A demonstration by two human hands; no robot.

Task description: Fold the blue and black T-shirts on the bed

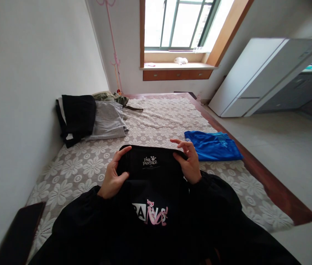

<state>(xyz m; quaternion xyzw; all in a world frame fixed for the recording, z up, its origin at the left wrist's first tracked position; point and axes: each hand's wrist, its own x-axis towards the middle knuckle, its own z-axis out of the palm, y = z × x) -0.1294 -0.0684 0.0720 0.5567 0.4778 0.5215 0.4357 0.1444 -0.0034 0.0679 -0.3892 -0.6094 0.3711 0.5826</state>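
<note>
Left hand (113, 176) and right hand (189, 162) each clamp one black Pink Panther shirt (150, 163); one folded blue garment (213, 146) lies beside it.

One head-worn camera looks forward and down along the bed (156, 121) toward the window (183, 24), close over the bed's near end, seemingly tilted.

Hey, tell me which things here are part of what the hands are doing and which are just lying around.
In hand:
- black Pink Panther garment, held at its top edge by the left hand and right hand

Lying about:
- folded blue garment
- black and grey clothes pile by the wall
- floral bedspread
- white cabinet
</note>
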